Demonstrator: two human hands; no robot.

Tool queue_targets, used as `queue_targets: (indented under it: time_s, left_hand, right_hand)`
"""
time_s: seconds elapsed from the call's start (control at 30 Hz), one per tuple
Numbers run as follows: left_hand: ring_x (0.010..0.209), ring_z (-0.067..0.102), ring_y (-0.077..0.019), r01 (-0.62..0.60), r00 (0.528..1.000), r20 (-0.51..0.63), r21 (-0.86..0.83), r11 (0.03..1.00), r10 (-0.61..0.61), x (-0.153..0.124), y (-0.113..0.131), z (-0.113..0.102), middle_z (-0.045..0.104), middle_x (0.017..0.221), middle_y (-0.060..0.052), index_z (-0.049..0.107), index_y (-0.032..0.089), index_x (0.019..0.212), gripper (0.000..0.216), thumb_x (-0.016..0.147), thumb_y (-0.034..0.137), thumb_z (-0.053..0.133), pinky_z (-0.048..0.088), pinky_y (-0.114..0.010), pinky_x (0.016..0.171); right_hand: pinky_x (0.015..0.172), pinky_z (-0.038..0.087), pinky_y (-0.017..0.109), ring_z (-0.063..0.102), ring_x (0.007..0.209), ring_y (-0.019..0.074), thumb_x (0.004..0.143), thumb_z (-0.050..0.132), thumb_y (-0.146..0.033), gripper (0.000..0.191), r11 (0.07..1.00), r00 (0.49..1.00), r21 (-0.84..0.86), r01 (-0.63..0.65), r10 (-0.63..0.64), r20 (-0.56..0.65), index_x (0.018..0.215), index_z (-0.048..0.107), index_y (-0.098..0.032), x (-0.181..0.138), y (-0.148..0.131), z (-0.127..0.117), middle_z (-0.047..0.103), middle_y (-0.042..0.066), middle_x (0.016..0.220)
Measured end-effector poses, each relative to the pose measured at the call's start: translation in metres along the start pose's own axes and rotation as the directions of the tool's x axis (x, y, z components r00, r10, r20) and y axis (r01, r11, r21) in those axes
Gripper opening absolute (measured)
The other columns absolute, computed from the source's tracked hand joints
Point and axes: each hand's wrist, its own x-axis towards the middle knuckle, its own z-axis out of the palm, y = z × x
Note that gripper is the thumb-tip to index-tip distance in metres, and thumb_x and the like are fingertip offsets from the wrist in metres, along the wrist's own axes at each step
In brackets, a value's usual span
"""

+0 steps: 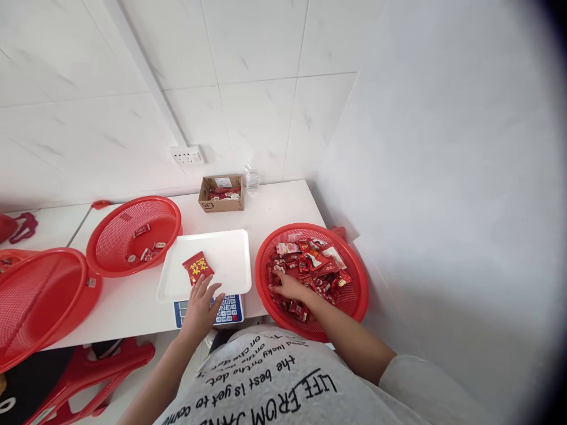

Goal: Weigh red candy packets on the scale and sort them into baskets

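Note:
A red packet (197, 267) with gold letters lies on the white tray (230, 254) of a weighing scale (228, 309). My left hand (200, 305) rests at the tray's front edge, fingers spread, fingertips just below the packet. My right hand (287, 286) reaches into a red mesh basket (354, 295) filled with several red and pink snack packets (310, 262). Its fingers are curled down among the packets at the basket's left side; what they grip is hidden.
A second red basket (133, 221) with a few packets sits left of the scale, a third (39, 295) at the far left. A cardboard box (221, 193) and a clear bottle (252, 179) stand by the tiled wall. A red stool (88, 369) is below the table.

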Motion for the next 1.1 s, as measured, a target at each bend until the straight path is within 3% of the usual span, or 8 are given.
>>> queue_targets:
  time_s: [0.17,0.47,0.57,0.63,0.77,0.93,1.0,1.1]
  left_hand:
    - [0.129,0.038,-0.0305,0.026,0.999,-0.018,0.002,1.0,-0.026,-0.002,-0.007,-0.006,0.054,0.127,-0.012,0.062,0.021,0.105,0.032,0.088,0.041,0.043,0.038,-0.053,0.1]
    - [0.128,0.039,-0.0299,0.022,1.0,0.017,0.003,1.0,-0.022,0.003,-0.027,-0.008,0.054,0.128,-0.011,0.062,0.021,0.107,0.032,0.087,0.038,0.044,0.037,-0.053,0.101]
    - [0.131,0.035,-0.0296,0.017,0.997,0.069,0.009,1.0,-0.018,0.008,-0.039,-0.01,0.051,0.133,-0.011,0.06,0.021,0.113,0.035,0.088,0.038,0.043,0.033,-0.052,0.104]
    - [0.134,0.03,-0.0296,0.017,0.992,0.128,0.018,1.0,-0.019,0.01,-0.049,-0.012,0.047,0.137,-0.011,0.056,0.021,0.119,0.038,0.088,0.039,0.043,0.031,-0.053,0.105]
    - [0.136,0.025,-0.0301,0.007,0.969,0.245,0.041,0.999,-0.016,0.014,-0.072,-0.014,0.039,0.144,-0.01,0.05,0.025,0.128,0.045,0.086,0.04,0.045,0.027,-0.055,0.106]
    - [0.137,0.025,-0.0287,-0.093,0.932,0.353,0.004,0.996,0.085,0.018,-0.1,-0.02,0.04,0.144,-0.008,0.05,0.024,0.128,0.045,0.087,0.039,0.045,0.027,-0.053,0.107]
    - [0.136,0.026,-0.0285,-0.138,0.922,0.363,-0.024,0.99,0.137,0.019,-0.11,-0.023,0.041,0.143,-0.008,0.051,0.024,0.127,0.044,0.087,0.039,0.044,0.027,-0.051,0.107]
    - [0.135,0.028,-0.0273,-0.191,0.915,0.348,-0.069,0.979,0.204,0.022,-0.119,-0.024,0.042,0.142,-0.007,0.051,0.025,0.127,0.043,0.087,0.039,0.044,0.029,-0.05,0.107]
  right_hand:
    - [0.078,0.05,0.033,0.066,0.083,0.0182,0.08,0.057,-0.027,0.039,0.956,0.999,0.289,-0.05,0.048,0.013,0.117,0.05,-0.017,0.013,-0.009,0.009,0.069,0.008,0.094]
    - [0.072,0.049,0.03,0.064,0.078,0.0175,0.071,0.062,-0.025,0.032,0.895,0.99,0.442,-0.063,0.111,-0.085,0.102,0.055,-0.019,0.012,-0.006,0.012,0.067,0.004,0.086]
    - [0.073,0.049,0.03,0.063,0.073,0.0168,0.071,0.06,-0.03,0.033,0.864,0.966,0.503,0.031,0.103,-0.235,0.102,0.055,-0.019,0.005,-0.009,0.009,0.065,0.001,0.075]
    - [0.075,0.049,0.031,0.063,0.075,0.0167,0.071,0.06,-0.032,0.036,0.844,0.915,0.52,0.13,0.1,-0.39,0.104,0.054,-0.019,-0.001,-0.019,0.008,0.065,0.002,0.078]
    - [0.075,0.049,0.032,0.062,0.079,0.0171,0.072,0.059,-0.034,0.041,0.83,0.835,0.486,0.274,0.046,-0.548,0.11,0.051,-0.02,-0.015,-0.059,0.02,0.066,0.003,0.089]
    - [0.072,0.05,0.031,0.062,0.072,0.0145,0.076,0.054,-0.032,0.045,0.89,0.881,0.352,0.289,-0.103,-0.461,0.119,0.05,-0.021,-0.016,-0.113,0.061,0.065,0.004,0.094]
    - [0.077,0.05,0.032,0.061,0.076,0.0137,0.077,0.053,-0.032,0.046,0.925,0.874,0.237,0.296,-0.162,-0.458,0.122,0.049,-0.021,-0.013,-0.122,0.073,0.063,0.006,0.106]
    - [0.085,0.047,0.034,0.059,0.09,0.0165,0.079,0.051,-0.03,0.044,0.968,0.823,0.068,0.241,-0.167,-0.543,0.122,0.052,-0.02,-0.014,-0.113,0.074,0.058,0.008,0.117]
